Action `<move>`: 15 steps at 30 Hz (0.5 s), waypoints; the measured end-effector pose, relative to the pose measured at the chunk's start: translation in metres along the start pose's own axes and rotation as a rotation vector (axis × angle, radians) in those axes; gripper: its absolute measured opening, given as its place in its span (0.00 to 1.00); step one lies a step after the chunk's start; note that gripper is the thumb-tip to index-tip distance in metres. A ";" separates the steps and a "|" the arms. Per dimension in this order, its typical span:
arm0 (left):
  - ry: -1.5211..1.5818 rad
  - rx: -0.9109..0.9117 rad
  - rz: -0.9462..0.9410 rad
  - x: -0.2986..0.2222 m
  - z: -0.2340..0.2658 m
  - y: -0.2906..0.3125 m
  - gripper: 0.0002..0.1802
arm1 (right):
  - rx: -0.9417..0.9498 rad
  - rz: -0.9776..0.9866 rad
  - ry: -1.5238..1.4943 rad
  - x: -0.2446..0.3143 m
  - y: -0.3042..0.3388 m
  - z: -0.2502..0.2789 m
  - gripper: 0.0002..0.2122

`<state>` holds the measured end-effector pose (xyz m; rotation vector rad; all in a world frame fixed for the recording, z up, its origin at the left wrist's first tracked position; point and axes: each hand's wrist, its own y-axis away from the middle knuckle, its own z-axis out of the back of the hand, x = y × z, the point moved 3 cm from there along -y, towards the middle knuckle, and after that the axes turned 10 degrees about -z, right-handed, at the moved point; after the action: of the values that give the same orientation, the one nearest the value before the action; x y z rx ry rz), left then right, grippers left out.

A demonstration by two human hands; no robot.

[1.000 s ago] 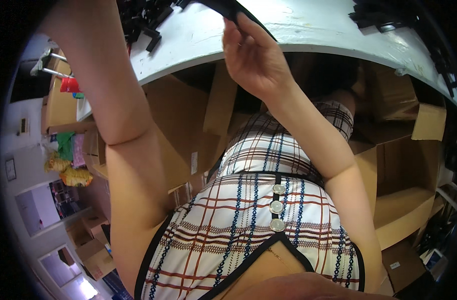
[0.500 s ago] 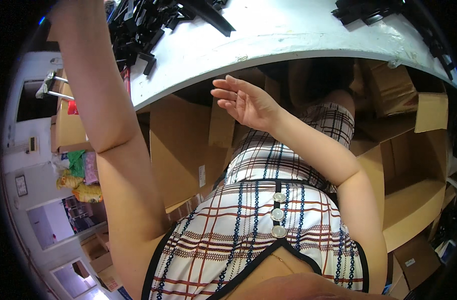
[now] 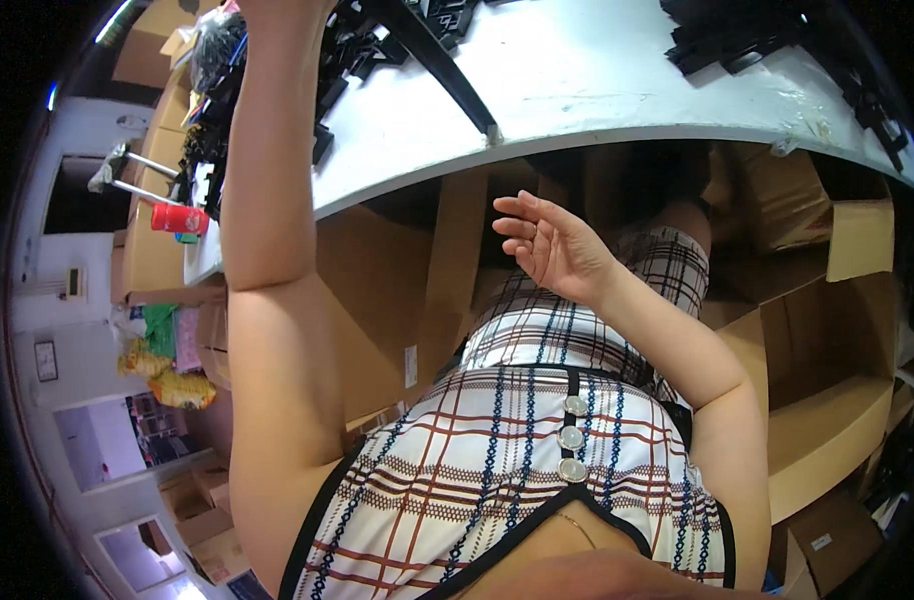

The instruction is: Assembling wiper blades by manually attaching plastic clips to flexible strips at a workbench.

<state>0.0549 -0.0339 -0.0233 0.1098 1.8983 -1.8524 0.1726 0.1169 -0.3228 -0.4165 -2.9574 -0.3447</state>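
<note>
My right hand point(image 3: 555, 250) hovers above my lap, just short of the table's near edge. It holds nothing; its fingers are loosely curled and apart. My left arm stretches up over the left end of the white table point(image 3: 577, 80). Only the heel of my left hand point(image 3: 285, 8) shows at the top edge, and its fingers are cut off. Beside it lies a pile of black plastic parts point(image 3: 352, 50). One long black strip point(image 3: 437, 65) slants from that side toward the table's near edge; whether my left hand touches it is out of sight.
More black plastic parts point(image 3: 727, 40) lie at the table's far right. Open cardboard boxes point(image 3: 827, 340) stand under the table and on my right, with another box point(image 3: 372, 290) by my left knee. A red can point(image 3: 180, 219) stands at the left.
The view has shifted, and more of the left side shows. My left arm now appears farther right. The long black strip reaches closer to the table's edge. My right hand stays open.
</note>
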 end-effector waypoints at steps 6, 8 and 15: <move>-0.061 -0.101 0.026 0.000 -0.002 0.006 0.22 | -0.068 0.015 -0.006 0.003 0.007 0.006 0.16; -0.043 -0.100 0.032 0.002 -0.005 0.013 0.21 | -0.083 0.028 -0.002 0.003 0.005 0.008 0.16; 0.017 0.092 0.053 -0.024 -0.002 0.008 0.22 | -0.084 0.233 0.420 0.027 0.018 -0.009 0.13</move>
<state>0.0785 -0.0251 -0.0213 0.2042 1.8038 -1.9090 0.1526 0.1385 -0.3062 -0.6075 -2.4642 -0.4644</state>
